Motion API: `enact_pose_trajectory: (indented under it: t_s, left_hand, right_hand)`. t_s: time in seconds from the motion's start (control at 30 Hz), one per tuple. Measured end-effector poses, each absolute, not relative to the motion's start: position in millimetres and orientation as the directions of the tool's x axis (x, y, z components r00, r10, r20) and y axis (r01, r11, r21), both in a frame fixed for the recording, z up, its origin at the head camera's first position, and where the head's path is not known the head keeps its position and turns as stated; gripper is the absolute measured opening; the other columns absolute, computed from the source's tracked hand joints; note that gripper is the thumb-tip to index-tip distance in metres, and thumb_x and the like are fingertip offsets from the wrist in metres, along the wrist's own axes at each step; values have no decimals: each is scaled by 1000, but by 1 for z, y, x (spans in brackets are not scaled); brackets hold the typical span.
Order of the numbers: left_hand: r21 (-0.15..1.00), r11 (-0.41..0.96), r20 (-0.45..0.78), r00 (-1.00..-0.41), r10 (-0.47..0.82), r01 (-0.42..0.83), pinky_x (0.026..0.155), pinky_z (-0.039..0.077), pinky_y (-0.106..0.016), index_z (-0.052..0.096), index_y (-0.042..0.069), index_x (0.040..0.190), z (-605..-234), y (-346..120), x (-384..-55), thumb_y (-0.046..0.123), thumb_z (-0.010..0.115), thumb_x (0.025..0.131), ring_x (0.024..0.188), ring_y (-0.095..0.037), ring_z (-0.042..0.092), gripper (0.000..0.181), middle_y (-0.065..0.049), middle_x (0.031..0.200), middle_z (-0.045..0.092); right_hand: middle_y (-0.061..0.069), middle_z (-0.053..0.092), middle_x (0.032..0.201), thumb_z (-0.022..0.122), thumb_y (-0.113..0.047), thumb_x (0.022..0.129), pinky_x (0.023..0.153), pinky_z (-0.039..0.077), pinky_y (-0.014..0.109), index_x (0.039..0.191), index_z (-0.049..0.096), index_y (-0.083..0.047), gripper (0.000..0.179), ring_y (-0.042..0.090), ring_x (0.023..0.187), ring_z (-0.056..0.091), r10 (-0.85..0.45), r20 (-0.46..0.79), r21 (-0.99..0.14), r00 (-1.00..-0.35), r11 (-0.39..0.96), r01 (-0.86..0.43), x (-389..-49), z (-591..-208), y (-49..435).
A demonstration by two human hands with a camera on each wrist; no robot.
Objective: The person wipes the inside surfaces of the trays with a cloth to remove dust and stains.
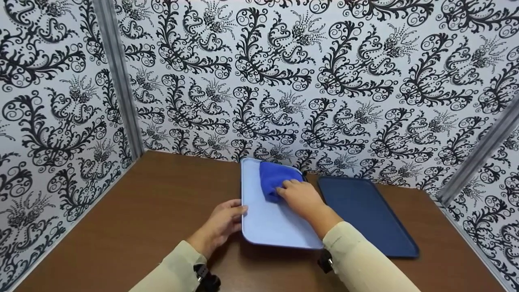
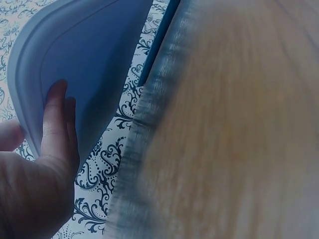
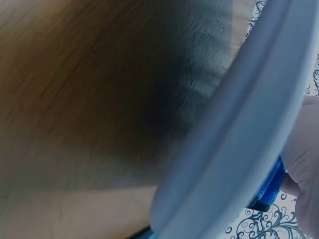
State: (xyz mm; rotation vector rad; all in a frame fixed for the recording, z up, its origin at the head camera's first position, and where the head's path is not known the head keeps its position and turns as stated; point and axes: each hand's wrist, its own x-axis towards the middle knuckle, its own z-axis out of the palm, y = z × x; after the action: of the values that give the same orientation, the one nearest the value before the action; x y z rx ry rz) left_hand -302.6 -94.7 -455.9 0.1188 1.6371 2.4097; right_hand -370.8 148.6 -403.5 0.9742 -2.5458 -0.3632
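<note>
A light blue tray (image 1: 279, 229) is held tilted, its near edge raised off the brown table. My left hand (image 1: 221, 223) grips the tray's left rim, thumb over the upper side. In the left wrist view, the fingers of the left hand (image 2: 57, 144) lie against the tray's underside (image 2: 94, 55). A bunched bright blue cloth (image 1: 273, 174) rests on the far part of the tray's face. Curled fingers of my right hand (image 1: 302, 198) hold this cloth against the tray. In the right wrist view, the tray's edge (image 3: 234, 134) hides most of the cloth (image 3: 271, 184).
To the right, a dark blue tray (image 1: 361, 207) lies flat on the brown table (image 1: 182, 182). Patterned walls (image 1: 259, 81) stand behind the table and at both sides. Something small and black sticks out beside the light tray's far right corner.
</note>
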Motion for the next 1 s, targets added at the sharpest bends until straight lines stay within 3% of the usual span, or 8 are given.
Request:
enact_pose_trajectory:
  t_s: [0.37,0.57,0.77,1.0]
  left_hand:
    - [926,-349,-71,-973,220,-147,80,60,-32,52,-9,135,-454,-94,-301,10,61,101,90,-13,69,40,-1,95,70]
    - [926,-353,-55,-972,230,-136,79,60,-32,52,-11,134,-455,-95,-300,9,60,100,88,-13,70,41,-1,95,72]
    - [926,-354,-47,-971,234,-130,77,60,-31,54,-9,130,-455,-95,-300,9,60,100,86,-13,69,35,0,93,70]
    - [929,-346,-52,-972,228,-131,78,60,-31,54,-8,130,-454,-94,-301,10,61,100,87,-13,69,35,-1,94,68]
  right_hand:
    - [7,70,111,63,-12,97,81,60,46,121,74,-19,28,28,102,66,-601,248,336,-760,789,-515,-374,-409,149]
    - [10,71,106,64,-7,94,78,60,51,110,74,-16,22,33,102,69,-566,282,247,-775,823,-511,-370,-408,144]
    - [12,73,116,63,-5,93,80,59,57,114,74,-18,28,37,105,71,-531,294,158,-795,847,-507,-367,-405,136]
    - [11,74,121,67,-1,88,80,60,56,116,75,-18,34,36,102,72,-542,302,131,-784,838,-529,-362,-399,125]
